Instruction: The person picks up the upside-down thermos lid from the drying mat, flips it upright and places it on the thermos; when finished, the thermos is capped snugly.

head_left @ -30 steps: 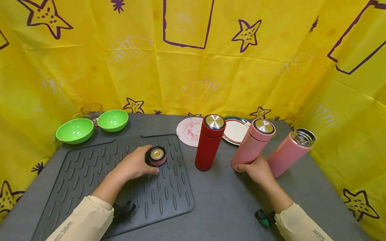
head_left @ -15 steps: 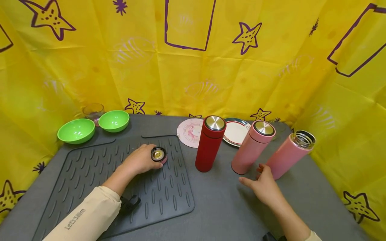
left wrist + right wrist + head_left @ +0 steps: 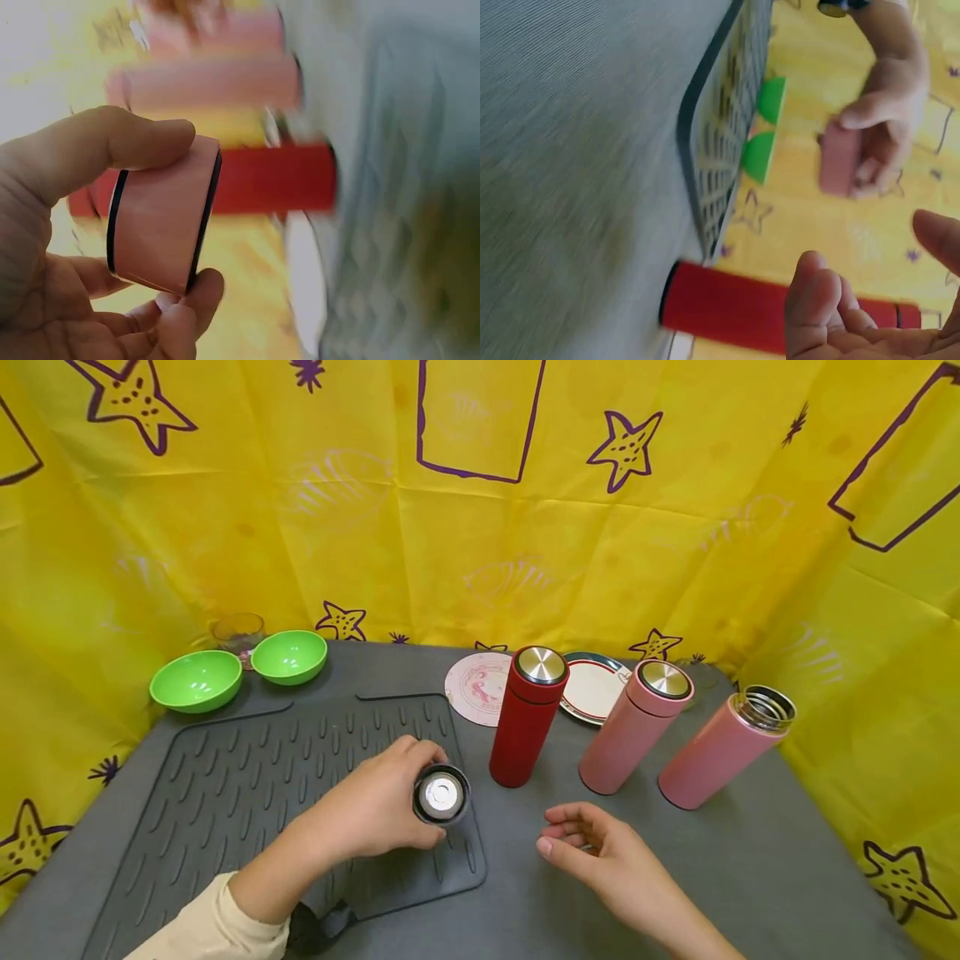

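Observation:
My left hand [image 3: 382, 797] pinches a pink bottle lid [image 3: 165, 214] between thumb and fingers, raised above the dark mat. In the head view the lid's round underside faces up. My right hand [image 3: 607, 860] holds nothing; its fingers are loosely bent over the table, left of and nearer than the pink bottles. A lidless pink thermos bottle [image 3: 716, 756] with a steel neck stands at the far right. Beside it is a pink thermos bottle [image 3: 626, 739] with its lid on. A red thermos bottle [image 3: 525, 727], also lidded, stands nearest the mat.
A grey ridged drying mat [image 3: 225, 810] covers the table's left side. Two green bowls [image 3: 197, 681] and a clear glass [image 3: 238, 631] stand behind it. A pink round mat [image 3: 474, 689] and a white plate [image 3: 588, 689] lie behind the bottles. A yellow curtain [image 3: 450, 543] hangs behind.
My left hand has lifted the lid off the mat and brought it right and nearer. My right hand has let go of the lidded pink bottle and moved left toward the lid.

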{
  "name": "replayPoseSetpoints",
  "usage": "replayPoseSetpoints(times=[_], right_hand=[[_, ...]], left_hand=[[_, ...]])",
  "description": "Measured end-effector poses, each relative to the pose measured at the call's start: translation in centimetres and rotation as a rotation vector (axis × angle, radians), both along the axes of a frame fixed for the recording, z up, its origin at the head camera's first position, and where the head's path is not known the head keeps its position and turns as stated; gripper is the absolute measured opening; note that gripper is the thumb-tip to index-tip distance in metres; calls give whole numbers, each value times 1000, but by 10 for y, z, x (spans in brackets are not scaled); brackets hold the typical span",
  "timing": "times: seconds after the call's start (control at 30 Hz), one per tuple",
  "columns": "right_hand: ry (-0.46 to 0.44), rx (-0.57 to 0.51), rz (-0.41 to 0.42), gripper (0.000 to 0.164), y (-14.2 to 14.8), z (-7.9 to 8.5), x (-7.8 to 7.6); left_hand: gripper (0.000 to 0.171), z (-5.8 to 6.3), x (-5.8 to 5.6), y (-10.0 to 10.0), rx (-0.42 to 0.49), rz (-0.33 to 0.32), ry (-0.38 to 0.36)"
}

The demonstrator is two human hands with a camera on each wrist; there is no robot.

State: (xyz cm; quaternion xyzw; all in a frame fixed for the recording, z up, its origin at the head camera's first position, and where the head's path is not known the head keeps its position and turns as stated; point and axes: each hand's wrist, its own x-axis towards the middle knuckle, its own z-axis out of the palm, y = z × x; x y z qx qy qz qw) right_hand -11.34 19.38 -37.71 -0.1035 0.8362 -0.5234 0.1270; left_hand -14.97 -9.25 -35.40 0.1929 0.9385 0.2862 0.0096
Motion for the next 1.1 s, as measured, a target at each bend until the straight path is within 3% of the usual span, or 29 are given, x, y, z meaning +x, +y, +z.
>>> replayPoseSetpoints(times=[0.1, 0.2, 0.37, 0.47, 0.53, 0.67, 0.77, 0.83, 0.87, 0.97, 1.03, 1.1], right_hand=[[-27, -93, 88, 41, -12, 0, -2], [-63, -176, 161, 39, -23, 0, -2], [-99, -251, 209, 30, -33, 1, 1], [-101, -289, 216, 27, -34, 1, 3], [-53, -298, 211, 27, -33, 1, 4], [155, -270, 165, 28, -31, 0, 6], [405, -232, 133, 39, -32, -4, 6], [603, -207, 126, 46, -33, -5, 5], [708, -194, 122, 47, -34, -6, 4], [993, -158, 109, 26, -37, -6, -1], [1149, -146, 109, 19, -40, -3, -3], [1255, -133, 108, 23, -41, -1, -4]], left_hand=[[60, 10, 22, 15, 34, -114, 36], [59, 14, 34, 24, 71, -208, 45], [60, 13, 41, 32, 96, -320, 72], [65, 9, 42, 35, 111, -354, 95], [72, 7, 43, 36, 152, -356, 74], [83, 3, 41, 35, 258, -264, -6], [82, 1, 36, 34, 334, -163, -88], [78, -1, 32, 33, 368, -133, -146], [75, -2, 29, 32, 381, -132, -173], [64, -5, 23, 32, 425, -187, -216], [57, -7, 22, 32, 470, -233, -203], [53, -9, 21, 33, 523, -275, -160]])
